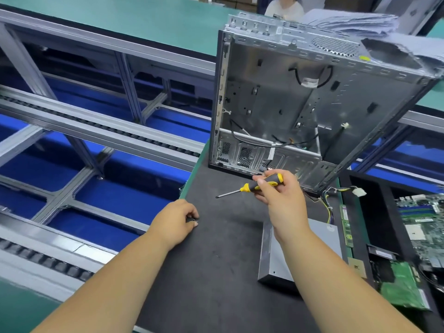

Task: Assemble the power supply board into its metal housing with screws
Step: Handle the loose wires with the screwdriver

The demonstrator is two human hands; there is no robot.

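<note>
An open metal computer housing point(283, 92) lies on its side at the back of the black mat point(216, 272), its bare inside with loose black cables facing me. The grey power supply box point(278, 260) lies on the mat at the right, partly under my right forearm, its coloured wires point(331, 212) trailing toward the housing. My right hand point(278, 191) grips a yellow-and-black screwdriver point(249, 187) above the mat, tip pointing left. My left hand point(177, 219) rests on the mat's left edge, fingertips pinching a small dark screw point(195, 220).
Green circuit boards point(422, 227) and a memory stick point(346, 224) lie in black trays at the right. A roller conveyor with an aluminium frame point(96, 131) runs along the left. A stack of grey sheets point(360, 20) leans behind the housing, and a person sits beyond.
</note>
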